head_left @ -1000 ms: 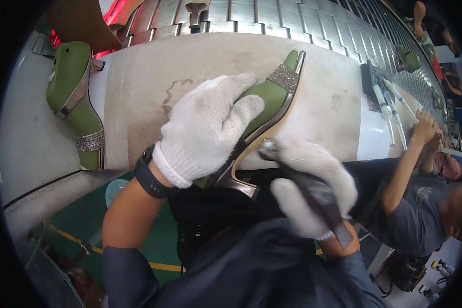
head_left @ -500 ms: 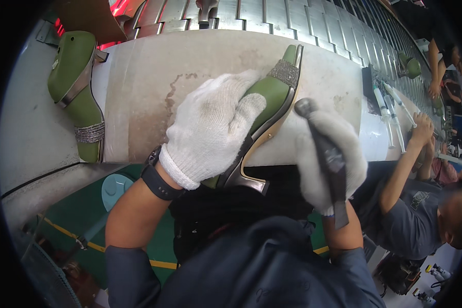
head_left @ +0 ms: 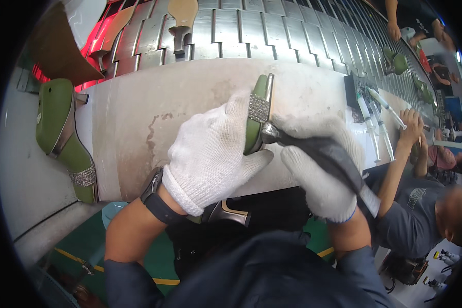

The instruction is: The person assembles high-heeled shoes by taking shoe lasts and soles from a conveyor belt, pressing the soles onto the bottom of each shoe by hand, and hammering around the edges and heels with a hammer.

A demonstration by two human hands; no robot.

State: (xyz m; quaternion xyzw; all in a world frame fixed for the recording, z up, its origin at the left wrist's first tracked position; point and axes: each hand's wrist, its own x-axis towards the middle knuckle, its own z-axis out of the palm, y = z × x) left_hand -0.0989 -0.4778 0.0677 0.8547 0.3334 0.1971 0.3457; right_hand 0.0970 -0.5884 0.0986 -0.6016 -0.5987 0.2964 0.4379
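Observation:
A high-heeled sandal on a green shoe last lies on its side, toe pointing away, with a glittery silver strap near the toe. My left hand, in a white knit glove, is wrapped over its middle and hides most of it. Below that hand the metallic heel shows. My right hand, gloved too, grips a hammer by its black handle. The hammer's rounded metal head touches or nearly touches the sole edge beside the strap.
Another sandal on a green last rests at the left. Syringes lie at the right, near a co-worker's hand. Beyond the stained bench top runs a metal slat conveyor carrying soles with heels.
My right hand has brought the hammer head up against the sole edge by the strap. My left hand now covers more of the sandal's middle. The view has shifted, showing more conveyor.

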